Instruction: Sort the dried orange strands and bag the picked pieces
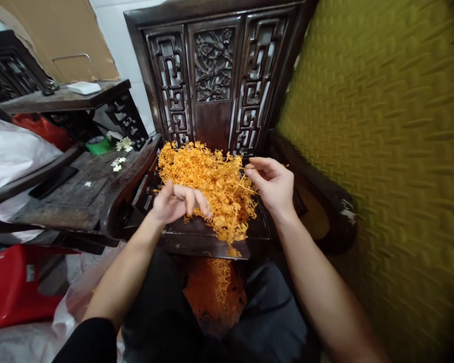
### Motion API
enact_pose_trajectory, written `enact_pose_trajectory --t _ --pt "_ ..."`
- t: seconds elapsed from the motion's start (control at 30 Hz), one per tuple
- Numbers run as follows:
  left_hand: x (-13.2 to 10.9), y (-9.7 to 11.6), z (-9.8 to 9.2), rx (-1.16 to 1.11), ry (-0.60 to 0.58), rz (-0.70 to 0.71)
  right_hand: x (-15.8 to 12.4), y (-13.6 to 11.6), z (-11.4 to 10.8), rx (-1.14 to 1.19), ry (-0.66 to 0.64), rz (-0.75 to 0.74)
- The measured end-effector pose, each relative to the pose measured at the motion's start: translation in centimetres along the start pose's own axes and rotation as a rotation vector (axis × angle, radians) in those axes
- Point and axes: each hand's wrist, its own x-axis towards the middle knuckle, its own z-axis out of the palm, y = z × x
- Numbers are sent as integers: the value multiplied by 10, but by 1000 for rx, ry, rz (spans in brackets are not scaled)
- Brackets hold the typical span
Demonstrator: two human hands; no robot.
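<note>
A tangled heap of orange artificial-looking flower sprigs (196,169) covers much of the dark carved wooden chair's seat (257,229). Over the near left side of the heap is my left hand (179,201), its fingers loosely apart and slightly blurred, with nothing seen in them. At the heap's right edge, my right hand (271,184) brings thumb and forefinger together on what looks like a thin orange sprig. A bit of orange shows behind that hand; the rest of the sprig blends into the heap.
More orange strands (223,282) hang or lie below the seat's front edge, between my knees. On the left side table (56,206) lie green tape (99,145) and pale small flowers (124,144). A red stool (7,287) stands lower left. A yellow-green textured surface (393,151) rises close on the right.
</note>
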Motion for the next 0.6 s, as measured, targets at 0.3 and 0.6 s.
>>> enact_pose_trajectory --t 0.3,0.6 --pt "19 -6 42 181 385 178 -33 -56 23 -100 -269 -378" --pt "4 10 52 345 186 -28 -46 -49 35 2 -198 -138"
